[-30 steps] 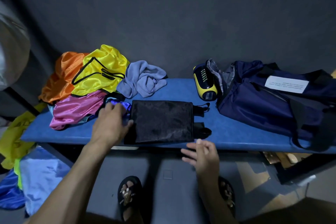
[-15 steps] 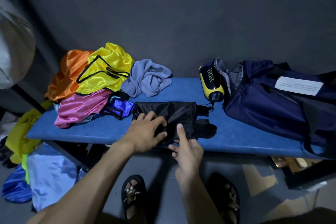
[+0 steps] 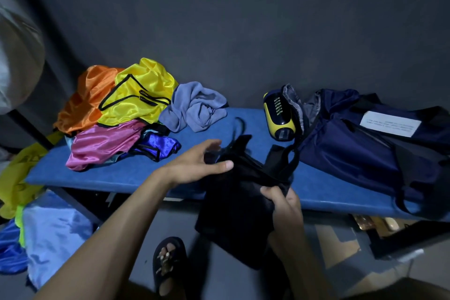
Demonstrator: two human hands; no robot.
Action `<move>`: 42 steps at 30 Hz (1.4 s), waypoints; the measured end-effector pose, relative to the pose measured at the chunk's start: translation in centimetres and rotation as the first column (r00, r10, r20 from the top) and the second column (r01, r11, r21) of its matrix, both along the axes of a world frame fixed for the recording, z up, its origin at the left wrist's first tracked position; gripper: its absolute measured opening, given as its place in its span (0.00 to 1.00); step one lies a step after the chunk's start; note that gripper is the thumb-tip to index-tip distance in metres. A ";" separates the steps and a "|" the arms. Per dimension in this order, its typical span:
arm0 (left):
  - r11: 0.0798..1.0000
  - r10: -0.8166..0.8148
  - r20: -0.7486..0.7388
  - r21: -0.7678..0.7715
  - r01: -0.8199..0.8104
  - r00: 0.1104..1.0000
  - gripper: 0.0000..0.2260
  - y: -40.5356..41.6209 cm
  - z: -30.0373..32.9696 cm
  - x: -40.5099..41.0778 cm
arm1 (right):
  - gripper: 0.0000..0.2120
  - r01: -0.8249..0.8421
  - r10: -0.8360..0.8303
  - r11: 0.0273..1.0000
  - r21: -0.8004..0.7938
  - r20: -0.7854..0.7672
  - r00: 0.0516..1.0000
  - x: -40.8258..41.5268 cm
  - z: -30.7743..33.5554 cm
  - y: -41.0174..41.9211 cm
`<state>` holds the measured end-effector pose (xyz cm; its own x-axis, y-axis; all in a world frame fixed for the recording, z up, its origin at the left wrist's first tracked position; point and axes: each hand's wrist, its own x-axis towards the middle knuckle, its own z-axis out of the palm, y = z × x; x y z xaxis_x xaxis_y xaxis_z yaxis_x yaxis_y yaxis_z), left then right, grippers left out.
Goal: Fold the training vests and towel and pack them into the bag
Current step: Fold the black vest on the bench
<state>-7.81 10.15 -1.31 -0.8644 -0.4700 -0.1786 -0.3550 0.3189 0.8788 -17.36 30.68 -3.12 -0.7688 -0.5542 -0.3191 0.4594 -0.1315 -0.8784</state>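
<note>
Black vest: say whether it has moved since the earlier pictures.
Yes. The black vest was drawn toward the near edge of the blue bench and hangs past it.
</note>
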 end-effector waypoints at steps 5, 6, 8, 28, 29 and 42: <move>0.845 -0.163 -0.222 0.471 0.252 0.961 0.37 0.3 -0.6 0.6 | 0.11 -0.165 0.167 0.985 -0.045 0.032 0.986 -3.2 2.6 0.6; 0.819 -0.159 -0.245 0.509 0.266 0.956 0.32 0.5 -0.4 0.6 | 0.10 -0.194 0.197 0.978 -0.074 0.040 0.980 -3.7 3.1 0.4; 0.823 -0.088 -0.278 0.521 0.227 0.957 0.18 0.7 0.5 0.3 | 0.08 -0.274 0.276 0.958 -0.083 0.020 0.961 -4.9 4.3 -0.6; 0.707 -0.182 -0.063 -0.702 0.086 0.981 0.26 -4.3 -7.1 2.9 | 0.24 -0.123 0.673 0.693 0.711 -0.698 -0.243 -12.8 -2.3 -5.1; 0.701 -0.196 -0.049 -0.706 0.105 0.979 0.29 -4.0 -6.7 3.2 | 0.27 -0.148 0.687 0.667 0.730 -0.680 -0.257 -12.7 -1.6 -4.9; 0.536 -0.170 -0.106 -0.844 0.001 0.980 0.22 1.5 -5.9 4.0 | 0.17 0.054 0.699 0.593 0.803 -0.480 -0.530 -9.9 0.2 -3.5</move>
<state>-3.84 11.65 -7.17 -0.8833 -0.2525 0.3950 -0.1710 0.9580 0.2301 -27.26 27.18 -2.93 0.1076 -0.9935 0.0363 -0.9940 -0.1083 -0.0169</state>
